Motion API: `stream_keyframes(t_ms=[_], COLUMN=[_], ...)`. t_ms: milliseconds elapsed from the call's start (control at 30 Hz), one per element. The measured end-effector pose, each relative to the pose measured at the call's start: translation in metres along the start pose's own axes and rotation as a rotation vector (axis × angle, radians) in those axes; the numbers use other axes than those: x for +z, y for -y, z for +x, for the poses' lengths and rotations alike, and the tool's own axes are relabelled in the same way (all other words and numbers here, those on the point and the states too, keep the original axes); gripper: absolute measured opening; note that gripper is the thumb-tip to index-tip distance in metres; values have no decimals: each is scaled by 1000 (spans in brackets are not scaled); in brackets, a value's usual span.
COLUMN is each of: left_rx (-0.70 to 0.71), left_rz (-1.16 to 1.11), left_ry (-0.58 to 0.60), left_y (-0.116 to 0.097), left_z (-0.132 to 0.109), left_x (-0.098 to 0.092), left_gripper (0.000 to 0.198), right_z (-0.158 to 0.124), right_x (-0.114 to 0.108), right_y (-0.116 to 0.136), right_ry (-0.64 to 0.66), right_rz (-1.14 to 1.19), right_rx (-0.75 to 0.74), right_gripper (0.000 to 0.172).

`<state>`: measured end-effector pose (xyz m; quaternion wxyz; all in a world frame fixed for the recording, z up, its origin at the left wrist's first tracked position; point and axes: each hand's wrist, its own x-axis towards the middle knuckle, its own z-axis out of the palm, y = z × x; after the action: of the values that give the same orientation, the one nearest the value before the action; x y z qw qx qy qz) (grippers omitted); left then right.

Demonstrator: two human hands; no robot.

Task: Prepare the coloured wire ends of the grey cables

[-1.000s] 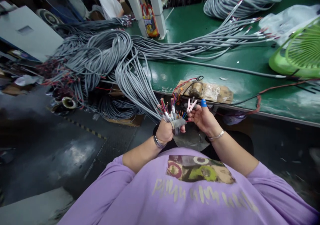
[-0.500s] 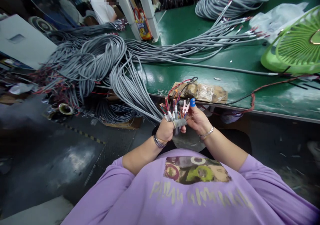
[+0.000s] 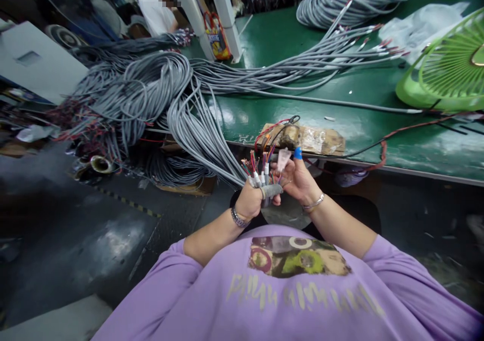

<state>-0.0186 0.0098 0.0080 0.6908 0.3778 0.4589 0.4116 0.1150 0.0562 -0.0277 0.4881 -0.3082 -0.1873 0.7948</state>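
Closer to the left hand [image 3: 250,200] than a second ago, the right hand [image 3: 300,182] pinches a pink clip [image 3: 283,158] in its fingers, right beside the coloured wire ends [image 3: 257,165]. Left fingers clench the grey cable bundle [image 3: 219,149] just short of the green surface [image 3: 340,86]. Beyond lie a cardboard pad [image 3: 321,140], a green fan [image 3: 449,68] and a cable coil [image 3: 351,0].

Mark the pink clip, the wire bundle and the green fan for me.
pink clip [image 3: 283,159], head view, on its pale body.
wire bundle [image 3: 254,165], head view, on its coloured tips.
green fan [image 3: 451,69], head view, on its grille.
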Motion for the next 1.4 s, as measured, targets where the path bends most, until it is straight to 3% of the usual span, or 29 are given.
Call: stream_keyframes(t_ms=[133, 267, 533, 800, 967, 1267, 1400], left_rx=[46, 89, 137, 143, 158, 164, 182], left_rz=[-26, -29, -30, -30, -20, -36, -12], left_ry=[-29, -56, -108, -181, -166, -145, -133], left_y=[-1, 3, 9, 14, 17, 14, 19], left_z=[-6, -4, 2, 6, 8, 0, -6], left_x=[1, 0, 2, 8, 8, 5, 0], left_gripper=[32, 30, 32, 32, 31, 34, 32], right_z=[-6, -10, -9, -6, -5, -4, -14], right_x=[1, 4, 1, 6, 6, -5, -13], right_y=[3, 5, 4, 3, 1, -4, 1], right_ry=[26, -49, 0, 74, 66, 58, 161], right_rz=[0, 20, -40, -73, -126, 42, -68], right_rx=[0, 10, -46, -94, -113, 6, 97], right_gripper=[51, 37, 49, 49, 56, 52, 62])
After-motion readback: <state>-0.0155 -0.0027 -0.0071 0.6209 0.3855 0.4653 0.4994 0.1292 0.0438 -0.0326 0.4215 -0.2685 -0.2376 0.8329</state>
